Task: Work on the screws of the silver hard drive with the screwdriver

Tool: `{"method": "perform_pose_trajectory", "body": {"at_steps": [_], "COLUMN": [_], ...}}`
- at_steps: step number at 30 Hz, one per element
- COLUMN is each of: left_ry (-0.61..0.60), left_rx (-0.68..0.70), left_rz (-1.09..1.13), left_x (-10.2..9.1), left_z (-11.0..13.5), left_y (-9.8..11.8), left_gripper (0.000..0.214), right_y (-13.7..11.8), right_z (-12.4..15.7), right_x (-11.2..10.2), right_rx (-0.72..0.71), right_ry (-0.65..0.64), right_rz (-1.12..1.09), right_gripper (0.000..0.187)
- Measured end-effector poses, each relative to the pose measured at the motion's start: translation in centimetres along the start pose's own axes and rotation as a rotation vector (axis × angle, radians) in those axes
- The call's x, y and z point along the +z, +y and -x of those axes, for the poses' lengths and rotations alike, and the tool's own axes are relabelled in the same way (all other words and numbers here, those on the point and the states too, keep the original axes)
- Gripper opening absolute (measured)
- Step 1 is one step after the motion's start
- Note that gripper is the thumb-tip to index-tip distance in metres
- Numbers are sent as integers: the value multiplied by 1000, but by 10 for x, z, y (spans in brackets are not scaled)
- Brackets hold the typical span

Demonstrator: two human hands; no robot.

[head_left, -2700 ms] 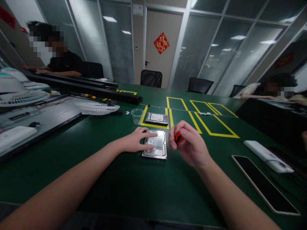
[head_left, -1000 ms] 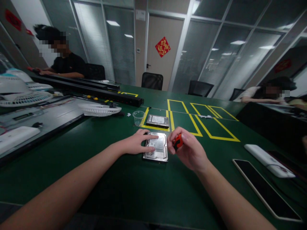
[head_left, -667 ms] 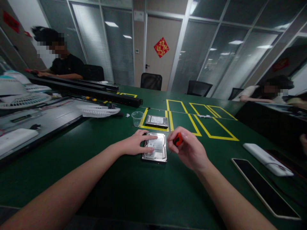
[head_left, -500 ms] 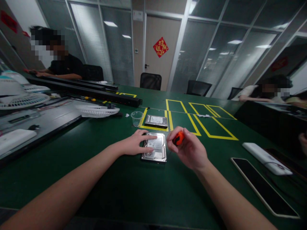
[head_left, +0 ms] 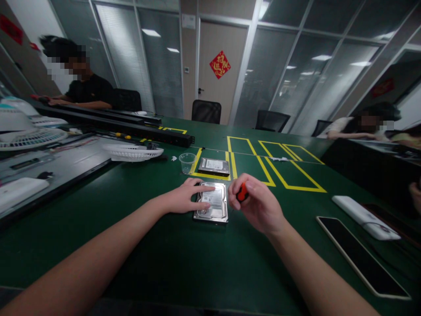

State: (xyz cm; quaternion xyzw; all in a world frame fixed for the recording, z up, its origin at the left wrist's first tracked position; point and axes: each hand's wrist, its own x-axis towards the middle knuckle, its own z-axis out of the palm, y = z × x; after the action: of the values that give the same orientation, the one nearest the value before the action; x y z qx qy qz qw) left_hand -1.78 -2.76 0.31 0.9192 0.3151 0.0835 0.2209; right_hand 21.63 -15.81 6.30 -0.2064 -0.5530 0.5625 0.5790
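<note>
A silver hard drive [head_left: 217, 210] lies on the green table in front of me. My left hand [head_left: 186, 197] rests on its left side, thumb and forefinger spread flat across the top; the other fingers are partly hidden at the far left edge. Just right of the drive, my right hand [head_left: 258, 204] is closed around a screwdriver [head_left: 242, 193] with an orange and black handle. Its shaft can hardly be made out, and I cannot tell whether the tip touches the drive. Behind, a second hard drive [head_left: 213, 166] sits inside a yellow taped rectangle.
A clear plastic cup [head_left: 187, 164] stands left of the second drive. Fan parts [head_left: 133, 152] and a large metal panel [head_left: 75, 160] lie on the left. On the right are a phone [head_left: 358, 254] and a white power strip-like block [head_left: 365, 218]. Other people sit at both sides.
The screwdriver handle has turned slightly in my right hand and tilted a little, with the fingers shifting slightly left. My left hand and the hard drive stay where they were.
</note>
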Motion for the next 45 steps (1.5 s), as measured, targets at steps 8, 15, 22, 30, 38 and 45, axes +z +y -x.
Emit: {"method": "perform_pose_trajectory", "body": {"at_steps": [8,15,22,30,38,45], "left_ry": [5,7,2,17,17,22], "left_rx": [-4,-8,-10,18,7,20], "left_rz": [-7,-11,-6,-24,-11,-15], "left_x": [1,2,2,3,2,2], "left_z": [0,-1,-1,-2,-1,-1], "left_y": [0,-2,-2,-4,-2,-2], "left_gripper": [73,73,72,71,71,71], "right_y": [2,1,1,0,0,1], "right_z": [-2,-1,0,1,1,1], "right_x": [1,1,1,4,4,4], "right_rx": [6,15,9,36,43,39], "right_ry": [23,21,-4,-36,-27,-30], "right_rz": [-13,-10,19,92,89,90], "right_gripper": [13,21,23,24,25,26]}}
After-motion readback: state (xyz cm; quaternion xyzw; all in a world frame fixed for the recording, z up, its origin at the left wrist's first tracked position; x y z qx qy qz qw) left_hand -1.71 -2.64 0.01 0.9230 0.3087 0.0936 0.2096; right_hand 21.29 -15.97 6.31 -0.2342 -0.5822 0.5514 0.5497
